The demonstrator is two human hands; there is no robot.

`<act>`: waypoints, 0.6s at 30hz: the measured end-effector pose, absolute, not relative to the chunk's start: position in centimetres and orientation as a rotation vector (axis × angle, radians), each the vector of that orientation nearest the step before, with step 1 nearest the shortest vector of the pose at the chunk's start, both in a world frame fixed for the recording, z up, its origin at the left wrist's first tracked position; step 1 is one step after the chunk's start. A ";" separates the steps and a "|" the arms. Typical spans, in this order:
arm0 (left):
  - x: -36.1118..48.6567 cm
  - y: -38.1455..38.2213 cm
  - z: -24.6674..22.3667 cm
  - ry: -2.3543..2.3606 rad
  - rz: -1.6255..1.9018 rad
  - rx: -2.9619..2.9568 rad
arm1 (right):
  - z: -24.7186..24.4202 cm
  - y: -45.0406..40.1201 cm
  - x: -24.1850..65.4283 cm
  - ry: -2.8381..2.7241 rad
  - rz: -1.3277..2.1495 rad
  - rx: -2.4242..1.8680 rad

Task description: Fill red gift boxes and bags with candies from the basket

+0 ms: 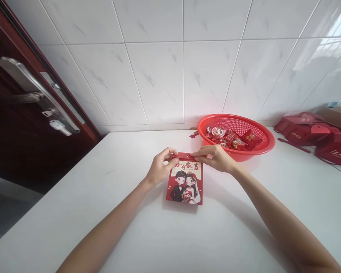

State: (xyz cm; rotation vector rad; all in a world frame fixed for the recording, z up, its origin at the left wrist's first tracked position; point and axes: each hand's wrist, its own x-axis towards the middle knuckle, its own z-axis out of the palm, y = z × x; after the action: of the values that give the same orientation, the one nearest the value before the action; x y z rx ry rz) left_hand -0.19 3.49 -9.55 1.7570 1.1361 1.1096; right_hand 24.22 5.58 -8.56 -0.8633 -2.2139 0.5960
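Note:
A red and cream wedding gift bag [185, 184], flat and printed with a cartoon bride and groom below Chinese characters, is held between my two hands just over the white table. My left hand [162, 165] pinches its upper left corner, thumb in front. At the upper right corner, the fingers of my right hand [214, 157] grip the red top strip, which has a small hole in its middle. Whether anything is inside the bag cannot be seen.
Beyond my right hand stands a red plastic basket [265, 146] with several wrapped sweets [233, 140]. Dark red gift boxes [304, 131] sit against the wall at the right. A brown door [14, 125] with keys in its lock is at the left, past the edge of the white table [102, 227].

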 end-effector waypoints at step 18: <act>-0.6 3.4 -8.7 1.030 1.031 1.587 | -7.5 4.5 23.5 -2.078 0.591 -1.040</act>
State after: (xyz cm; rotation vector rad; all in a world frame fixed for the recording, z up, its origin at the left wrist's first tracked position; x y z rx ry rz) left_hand -0.60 3.41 -8.73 1.5868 1.0296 1.0312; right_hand 23.54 4.47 -7.54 -1.0397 -2.0780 0.5912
